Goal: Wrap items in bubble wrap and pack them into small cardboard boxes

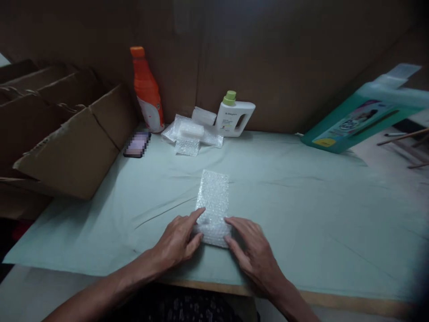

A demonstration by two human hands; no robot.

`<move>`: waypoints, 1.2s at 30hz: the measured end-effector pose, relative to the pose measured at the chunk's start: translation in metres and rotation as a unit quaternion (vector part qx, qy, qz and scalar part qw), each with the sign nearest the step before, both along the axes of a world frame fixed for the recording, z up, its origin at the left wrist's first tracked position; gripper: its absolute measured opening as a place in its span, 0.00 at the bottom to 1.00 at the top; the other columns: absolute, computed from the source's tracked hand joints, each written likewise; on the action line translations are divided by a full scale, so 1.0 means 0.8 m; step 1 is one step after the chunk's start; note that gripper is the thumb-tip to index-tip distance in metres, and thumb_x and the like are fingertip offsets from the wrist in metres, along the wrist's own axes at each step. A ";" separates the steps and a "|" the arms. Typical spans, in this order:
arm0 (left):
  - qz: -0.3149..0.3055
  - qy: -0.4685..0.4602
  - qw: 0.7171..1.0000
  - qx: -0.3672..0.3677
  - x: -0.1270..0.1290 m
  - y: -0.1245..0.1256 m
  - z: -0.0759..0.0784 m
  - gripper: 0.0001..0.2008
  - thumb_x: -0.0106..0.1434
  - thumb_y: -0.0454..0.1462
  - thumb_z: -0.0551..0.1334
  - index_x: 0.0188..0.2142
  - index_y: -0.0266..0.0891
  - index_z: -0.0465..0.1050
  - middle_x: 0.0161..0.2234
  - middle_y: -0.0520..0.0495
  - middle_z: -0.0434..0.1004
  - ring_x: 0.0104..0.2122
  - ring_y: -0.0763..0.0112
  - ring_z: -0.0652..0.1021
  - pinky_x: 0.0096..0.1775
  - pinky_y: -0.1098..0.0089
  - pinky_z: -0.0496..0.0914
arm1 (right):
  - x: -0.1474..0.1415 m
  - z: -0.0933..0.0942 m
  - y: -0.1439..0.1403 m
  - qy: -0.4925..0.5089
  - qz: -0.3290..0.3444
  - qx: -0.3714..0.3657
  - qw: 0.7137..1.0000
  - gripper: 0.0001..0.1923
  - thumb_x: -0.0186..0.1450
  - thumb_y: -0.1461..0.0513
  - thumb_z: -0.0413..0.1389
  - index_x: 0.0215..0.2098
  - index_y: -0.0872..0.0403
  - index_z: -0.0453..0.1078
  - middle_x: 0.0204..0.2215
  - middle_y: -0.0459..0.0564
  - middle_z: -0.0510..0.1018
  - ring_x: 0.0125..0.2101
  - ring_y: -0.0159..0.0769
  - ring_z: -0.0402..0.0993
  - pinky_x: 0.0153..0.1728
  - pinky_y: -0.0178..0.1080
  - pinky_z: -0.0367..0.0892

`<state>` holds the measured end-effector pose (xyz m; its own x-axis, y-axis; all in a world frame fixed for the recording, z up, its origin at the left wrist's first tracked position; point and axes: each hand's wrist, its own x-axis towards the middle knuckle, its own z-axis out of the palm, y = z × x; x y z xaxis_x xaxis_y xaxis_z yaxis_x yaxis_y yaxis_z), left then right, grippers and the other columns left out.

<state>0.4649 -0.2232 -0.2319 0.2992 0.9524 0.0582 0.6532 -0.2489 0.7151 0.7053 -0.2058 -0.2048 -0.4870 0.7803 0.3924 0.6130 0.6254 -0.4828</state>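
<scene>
Resting on a pale green cloth point(301, 201) that covers the table, a strip of bubble wrap point(213, 201) lies lengthwise away from the person, its near end rolled up into a small bundle. The left hand point(179, 239) presses on the left side of that roll, fingers loosely curled, forefinger stretched out along the wrap's upper face and thumb tucked against the roll's edge. The right hand point(253, 250) meets the roll from the right, fingers spread and lightly bent, fingertips touching its end; neither hand closes fully round it. What the roll holds inside cannot be told. Well beyond the hands, near the back wall, stand an orange bottle point(147, 91) and a white bottle point(233, 116) with a green cap, and between them lies a heap of more wrap pieces point(192, 132). A phone point(137, 145) lies just left of that heap. Cardboard boxes point(67, 138) lean at the left edge, and a teal pack point(362, 118) lies tilted at the far right.
</scene>
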 end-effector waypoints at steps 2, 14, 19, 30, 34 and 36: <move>0.008 0.023 1.000 -0.010 0.000 0.017 -0.006 0.34 0.64 0.36 0.61 0.67 0.42 0.54 0.33 0.49 0.78 0.31 0.64 0.76 0.37 0.61 0.73 | 0.001 -0.008 -0.005 -0.013 -0.012 0.087 0.996 0.16 0.68 0.65 0.55 0.55 0.51 0.70 0.44 0.53 0.81 0.45 0.44 0.76 0.47 0.48 0.68; -0.075 0.006 0.992 0.098 -0.020 -0.006 0.019 0.31 0.68 0.34 0.57 0.68 0.46 0.50 0.43 0.45 0.77 0.42 0.62 0.75 0.48 0.58 0.71 | -0.014 -0.013 0.010 -0.031 0.074 -0.090 0.993 0.12 0.71 0.63 0.53 0.51 0.51 0.72 0.40 0.49 0.84 0.39 0.39 0.78 0.41 0.43 0.72; -0.004 0.070 0.994 0.079 -0.013 0.020 0.000 0.27 0.66 0.34 0.57 0.65 0.41 0.58 0.43 0.42 0.78 0.40 0.60 0.76 0.46 0.57 0.71 | -0.007 -0.014 0.020 -0.026 0.012 0.019 0.999 0.17 0.70 0.60 0.55 0.57 0.51 0.70 0.50 0.56 0.79 0.49 0.46 0.75 0.48 0.49 0.70; -0.069 -0.022 0.995 0.067 -0.026 -0.003 0.018 0.30 0.67 0.37 0.60 0.66 0.48 0.54 0.48 0.44 0.77 0.47 0.60 0.74 0.51 0.56 0.69 | -0.013 -0.016 0.010 -0.018 0.073 -0.077 0.994 0.17 0.70 0.61 0.56 0.56 0.52 0.68 0.42 0.52 0.82 0.40 0.41 0.77 0.42 0.44 0.72; -0.006 0.005 0.999 0.042 -0.020 0.017 0.006 0.27 0.66 0.37 0.61 0.64 0.43 0.61 0.42 0.44 0.79 0.40 0.60 0.76 0.47 0.57 0.71 | -0.010 -0.016 0.008 -0.041 0.019 0.014 0.999 0.18 0.71 0.60 0.54 0.58 0.52 0.67 0.50 0.57 0.79 0.48 0.46 0.75 0.46 0.49 0.70; 0.023 0.051 0.996 0.063 -0.014 0.037 -0.001 0.25 0.65 0.38 0.61 0.61 0.39 0.64 0.40 0.43 0.79 0.41 0.58 0.76 0.48 0.54 0.70 | -0.014 -0.016 0.007 -0.070 0.011 0.078 0.994 0.19 0.70 0.60 0.55 0.58 0.54 0.66 0.53 0.61 0.76 0.51 0.50 0.73 0.48 0.53 0.68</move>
